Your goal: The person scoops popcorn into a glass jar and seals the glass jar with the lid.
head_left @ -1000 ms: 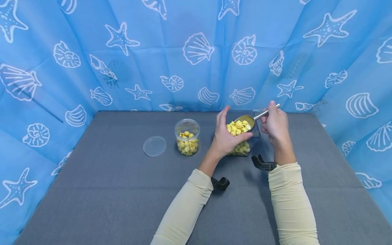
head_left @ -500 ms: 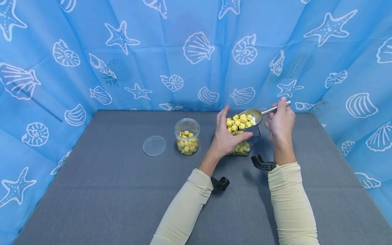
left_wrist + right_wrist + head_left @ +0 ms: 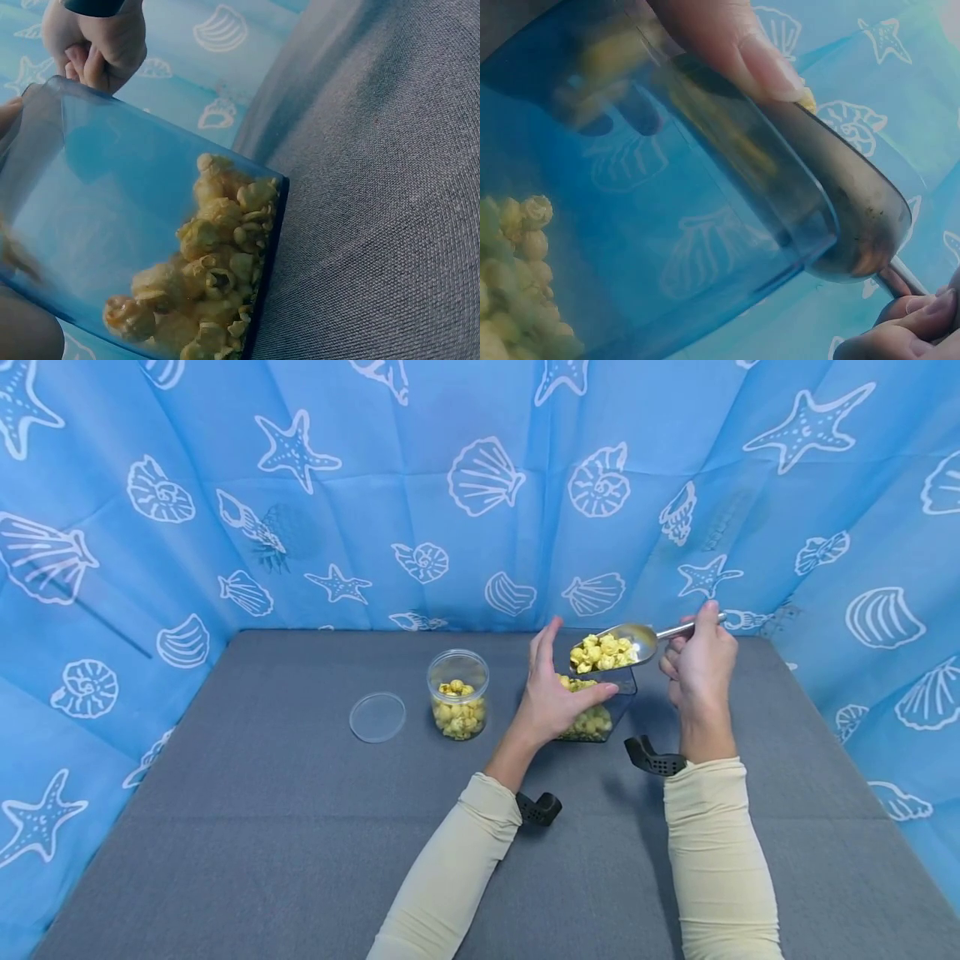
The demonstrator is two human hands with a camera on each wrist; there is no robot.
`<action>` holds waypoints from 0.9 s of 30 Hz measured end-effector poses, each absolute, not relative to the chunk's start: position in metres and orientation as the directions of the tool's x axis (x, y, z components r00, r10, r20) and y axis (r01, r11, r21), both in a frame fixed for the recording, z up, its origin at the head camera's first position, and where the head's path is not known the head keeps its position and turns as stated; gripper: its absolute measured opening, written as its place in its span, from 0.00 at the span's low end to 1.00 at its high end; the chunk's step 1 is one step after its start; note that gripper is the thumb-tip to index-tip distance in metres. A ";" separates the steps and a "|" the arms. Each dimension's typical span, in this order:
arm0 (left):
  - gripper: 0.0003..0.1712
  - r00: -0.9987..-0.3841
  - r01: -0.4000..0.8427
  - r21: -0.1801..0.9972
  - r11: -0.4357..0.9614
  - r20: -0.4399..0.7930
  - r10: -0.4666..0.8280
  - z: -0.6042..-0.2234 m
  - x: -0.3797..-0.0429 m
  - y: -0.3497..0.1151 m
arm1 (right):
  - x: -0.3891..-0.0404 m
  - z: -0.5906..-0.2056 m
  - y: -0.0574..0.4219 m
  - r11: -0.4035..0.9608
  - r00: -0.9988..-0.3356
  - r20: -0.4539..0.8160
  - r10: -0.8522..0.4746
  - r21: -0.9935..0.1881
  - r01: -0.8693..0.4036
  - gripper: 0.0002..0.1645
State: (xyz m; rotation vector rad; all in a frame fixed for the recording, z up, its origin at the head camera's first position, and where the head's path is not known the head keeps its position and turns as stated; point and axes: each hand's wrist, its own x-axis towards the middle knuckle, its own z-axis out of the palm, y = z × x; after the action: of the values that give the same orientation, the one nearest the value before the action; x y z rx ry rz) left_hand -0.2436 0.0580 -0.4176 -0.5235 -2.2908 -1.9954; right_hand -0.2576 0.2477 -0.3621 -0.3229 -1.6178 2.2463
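Note:
My right hand [image 3: 705, 660] grips the handle of a metal scoop [image 3: 643, 643], which is loaded with yellow popcorn [image 3: 602, 652]. The scoop tilts over the top of a clear square plastic box [image 3: 621, 687]. More popcorn [image 3: 217, 262] lies in the lower part of the box, as the left wrist view shows. My left hand [image 3: 551, 702] holds the box at its upper part, thumb along the near side and fingers on the left; the hand hides part of the box. In the right wrist view, the scoop's underside [image 3: 862, 210] passes close by the box rim and the left thumb.
A round clear jar [image 3: 457, 668], partly filled with popcorn, stands left of the box. Farther left a clear round lid [image 3: 377, 718] lies flat on the grey tablecloth [image 3: 300, 843]. A blue seashell curtain [image 3: 420, 452] hangs behind and at both sides.
The scoop has risen out of the box with popcorn in it and moved to the right with my right hand. My left hand stays on the box.

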 end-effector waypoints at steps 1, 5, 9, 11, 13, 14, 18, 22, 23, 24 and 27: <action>0.65 -0.941 0.289 0.952 0.104 0.262 0.215 -0.418 -0.244 0.058 | -0.258 -0.362 0.248 -0.294 -0.912 0.013 0.409 -0.944 -0.146 0.28; 0.65 -0.942 0.282 0.954 0.100 0.256 0.218 -0.418 -0.244 0.058 | -0.258 -0.364 0.249 -0.318 -0.912 -0.023 0.409 -0.940 -0.119 0.29; 0.65 -0.942 0.284 0.953 0.106 0.257 0.213 -0.419 -0.244 0.059 | -0.259 -0.365 0.249 -0.341 -0.919 -0.049 0.391 -0.935 -0.095 0.29; 0.65 -0.942 0.289 0.951 0.109 0.262 0.210 -0.419 -0.245 0.059 | -0.260 -0.366 0.249 -0.364 -0.924 -0.059 0.378 -0.927 -0.089 0.29; 0.65 -0.941 0.292 0.950 0.109 0.265 0.210 -0.419 -0.245 0.058 | -0.261 -0.366 0.249 -0.389 -0.928 -0.071 0.367 -0.917 -0.083 0.28; 0.65 -0.941 0.291 0.950 0.110 0.264 0.211 -0.419 -0.245 0.058 | -0.261 -0.366 0.249 -0.396 -0.929 -0.076 0.363 -0.915 -0.080 0.28; 0.65 -0.941 0.290 0.951 0.108 0.263 0.213 -0.420 -0.246 0.058 | -0.261 -0.366 0.248 -0.419 -0.933 -0.089 0.350 -0.905 -0.070 0.28; 0.65 -0.941 0.289 0.951 0.110 0.261 0.213 -0.420 -0.246 0.057 | -0.260 -0.364 0.248 -0.434 -0.937 -0.079 0.341 -0.897 -0.082 0.28; 0.65 -0.942 0.288 0.951 0.113 0.260 0.214 -0.420 -0.246 0.057 | -0.259 -0.363 0.248 -0.443 -0.937 -0.075 0.340 -0.892 -0.089 0.27; 0.66 -0.942 0.286 0.951 0.117 0.257 0.213 -0.420 -0.246 0.057 | -0.259 -0.362 0.248 -0.450 -0.938 -0.070 0.340 -0.888 -0.097 0.27; 0.66 -0.944 0.284 0.950 0.132 0.253 0.210 -0.418 -0.245 0.057 | -0.257 -0.358 0.247 -0.473 -0.938 -0.053 0.342 -0.873 -0.122 0.26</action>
State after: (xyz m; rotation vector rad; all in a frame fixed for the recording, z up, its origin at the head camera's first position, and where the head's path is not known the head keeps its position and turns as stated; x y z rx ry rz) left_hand -0.2453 0.0568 -0.4180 -0.5075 -2.3194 -1.9675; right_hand -0.2571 0.2474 -0.3578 -0.3205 -1.4332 2.4634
